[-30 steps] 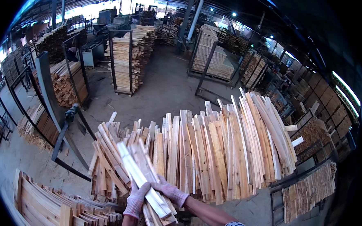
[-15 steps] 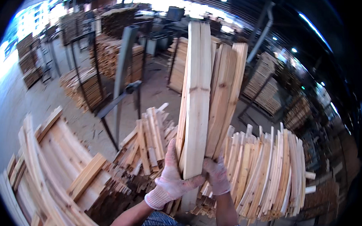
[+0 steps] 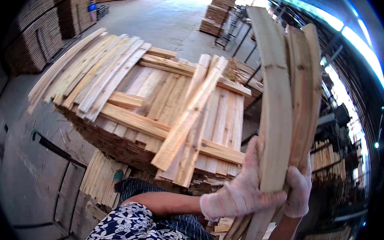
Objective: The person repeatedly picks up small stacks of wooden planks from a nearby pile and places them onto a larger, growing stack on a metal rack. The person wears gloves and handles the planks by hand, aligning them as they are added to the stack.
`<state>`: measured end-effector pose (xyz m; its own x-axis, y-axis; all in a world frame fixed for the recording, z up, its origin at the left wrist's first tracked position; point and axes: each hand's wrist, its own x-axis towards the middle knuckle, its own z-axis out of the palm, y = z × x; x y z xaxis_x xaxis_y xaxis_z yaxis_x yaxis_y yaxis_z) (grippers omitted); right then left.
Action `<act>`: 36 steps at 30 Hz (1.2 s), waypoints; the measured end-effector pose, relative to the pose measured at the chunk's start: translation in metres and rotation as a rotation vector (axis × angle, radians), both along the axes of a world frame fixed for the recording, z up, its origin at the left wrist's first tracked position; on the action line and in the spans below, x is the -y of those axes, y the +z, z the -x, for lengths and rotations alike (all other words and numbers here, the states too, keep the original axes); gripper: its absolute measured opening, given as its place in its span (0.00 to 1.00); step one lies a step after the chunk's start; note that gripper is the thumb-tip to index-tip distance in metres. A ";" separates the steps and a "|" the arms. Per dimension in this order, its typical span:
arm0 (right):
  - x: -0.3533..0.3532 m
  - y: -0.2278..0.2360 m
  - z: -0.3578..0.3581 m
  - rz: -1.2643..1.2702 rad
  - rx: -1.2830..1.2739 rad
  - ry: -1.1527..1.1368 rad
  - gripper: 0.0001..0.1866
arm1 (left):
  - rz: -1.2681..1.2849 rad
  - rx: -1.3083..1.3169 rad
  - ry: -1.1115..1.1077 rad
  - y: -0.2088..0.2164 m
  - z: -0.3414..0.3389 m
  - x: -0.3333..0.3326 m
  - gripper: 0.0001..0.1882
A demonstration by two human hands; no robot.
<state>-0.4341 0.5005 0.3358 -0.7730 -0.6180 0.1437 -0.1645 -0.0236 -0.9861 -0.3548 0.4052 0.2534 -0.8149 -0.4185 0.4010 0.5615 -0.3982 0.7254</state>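
Note:
A bundle of long, pale wooden boards (image 3: pixel 277 102) stands nearly upright between my hands. My left hand (image 3: pixel 242 190), in a whitish knit glove, wraps round the lower part of the bundle from its left side, thumb up along the edge. On the other side my right hand (image 3: pixel 298 190), gloved alike, grips the boards, its fingers partly hidden behind them. To the left is a large stack of boards (image 3: pixel 168 84). Crosswise strips (image 3: pixel 157 126) lie over its top layer, and a few loose boards (image 3: pixel 192 113) rest slantwise across them.
A row of boards (image 3: pixel 103 72) covers the stack's left end. A dark metal frame (image 3: pixel 58 191) stands at lower left, near a low pile of short boards (image 3: pixel 100 176). Tall timber stacks (image 3: pixel 69 18) rise at far left, where a person in blue (image 3: pixel 92 9) stands.
My view has swung to the left, bringing the large stack to the middle. The bundle stays in both hands and now appears farther right in view.

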 end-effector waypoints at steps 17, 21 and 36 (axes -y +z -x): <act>0.349 -0.094 -0.007 -0.245 0.342 0.295 0.43 | 0.020 0.512 0.218 0.026 -0.192 0.398 0.33; 0.382 -0.137 -0.004 -0.603 0.175 0.131 0.52 | 0.383 0.686 0.293 0.025 -0.230 0.492 0.37; 0.426 -0.054 -0.082 -0.725 -0.224 -0.066 0.32 | 0.760 1.324 0.315 -0.027 -0.238 0.559 0.45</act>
<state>-0.3523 0.0743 0.2822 -0.8118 -0.5710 -0.1225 -0.3413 0.6341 -0.6939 -0.1170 -0.1543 0.2264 -0.6678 -0.6736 -0.3166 -0.6303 0.2857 0.7219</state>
